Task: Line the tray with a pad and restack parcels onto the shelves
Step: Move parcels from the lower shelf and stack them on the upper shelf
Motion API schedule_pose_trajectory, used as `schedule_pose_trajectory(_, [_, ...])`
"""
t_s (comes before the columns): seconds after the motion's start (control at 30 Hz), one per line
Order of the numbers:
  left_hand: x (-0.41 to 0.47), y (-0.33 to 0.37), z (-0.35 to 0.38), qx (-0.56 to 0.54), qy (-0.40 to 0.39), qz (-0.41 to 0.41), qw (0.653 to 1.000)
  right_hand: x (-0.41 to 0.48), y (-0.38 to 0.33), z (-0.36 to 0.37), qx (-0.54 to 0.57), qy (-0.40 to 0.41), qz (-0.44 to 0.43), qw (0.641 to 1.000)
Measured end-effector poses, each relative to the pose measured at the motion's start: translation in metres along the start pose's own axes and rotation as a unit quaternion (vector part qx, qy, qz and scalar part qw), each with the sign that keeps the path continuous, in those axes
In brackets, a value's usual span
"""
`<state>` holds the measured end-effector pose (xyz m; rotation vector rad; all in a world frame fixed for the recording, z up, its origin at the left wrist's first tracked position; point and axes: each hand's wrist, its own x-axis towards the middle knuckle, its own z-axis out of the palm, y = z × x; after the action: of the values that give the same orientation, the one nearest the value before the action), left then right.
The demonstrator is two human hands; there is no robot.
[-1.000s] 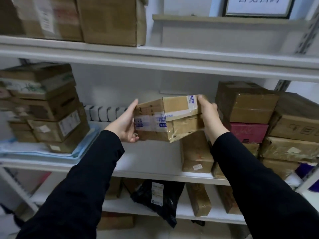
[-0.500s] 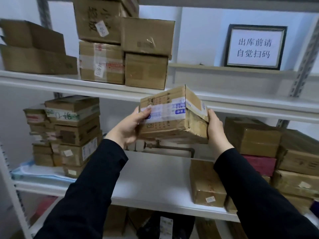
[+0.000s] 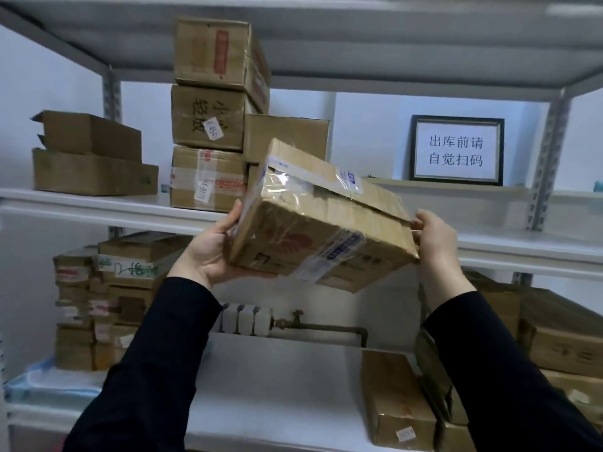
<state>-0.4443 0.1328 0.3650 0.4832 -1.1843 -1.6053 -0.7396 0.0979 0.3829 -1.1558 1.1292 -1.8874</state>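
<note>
I hold a taped brown cardboard parcel (image 3: 321, 220) in the air in front of the upper shelf (image 3: 98, 203), tilted with its right end lower. My left hand (image 3: 212, 252) cups its lower left corner from below. My right hand (image 3: 435, 239) grips its right end. A blue pad (image 3: 42, 384) lies on the lower shelf at the left, under a stack of small parcels (image 3: 107, 301). On the upper shelf stands a tall stack of boxes (image 3: 215, 115) just behind the held parcel.
A framed sign (image 3: 456, 151) leans at the back right of the upper shelf. Flat boxes (image 3: 88, 154) sit at its left. More parcels (image 3: 554, 334) fill the lower shelf's right side, and one box (image 3: 396, 399) lies near its front edge. A radiator pipe (image 3: 313, 327) runs behind.
Both hands have lifted the parcel from lower-shelf height up to the upper shelf's level, and it has tipped to show its underside. The view has tilted upward.
</note>
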Motion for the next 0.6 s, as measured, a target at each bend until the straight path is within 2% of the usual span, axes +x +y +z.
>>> schedule_pose_trajectory(0.1, [0.003, 0.010, 0.004, 0.002, -0.040, 0.042, 0.998, -0.004, -0.024, 0.002, 0.076, -0.006, -0.013, 0.997])
schedule_pose_trajectory(0.2, [0.014, 0.021, 0.011, -0.026, -0.050, 0.076, 0.996, -0.010, -0.041, 0.007, 0.146, -0.045, -0.036, 0.988])
schedule_pose_trajectory(0.37, [0.029, 0.037, 0.038, -0.077, -0.105, 0.131, 0.983, -0.016, -0.055, 0.015, 0.165, -0.077, -0.184, 0.966])
schedule_pose_trajectory(0.5, [0.042, 0.057, 0.068, -0.059, -0.155, 0.204, 0.965, -0.014, -0.068, 0.029, 0.160, -0.085, -0.218, 0.959])
schedule_pose_trajectory(0.6, [0.052, 0.076, 0.095, 0.004, -0.171, 0.300, 0.939, -0.008, -0.080, 0.038, 0.184, -0.081, -0.216, 0.956])
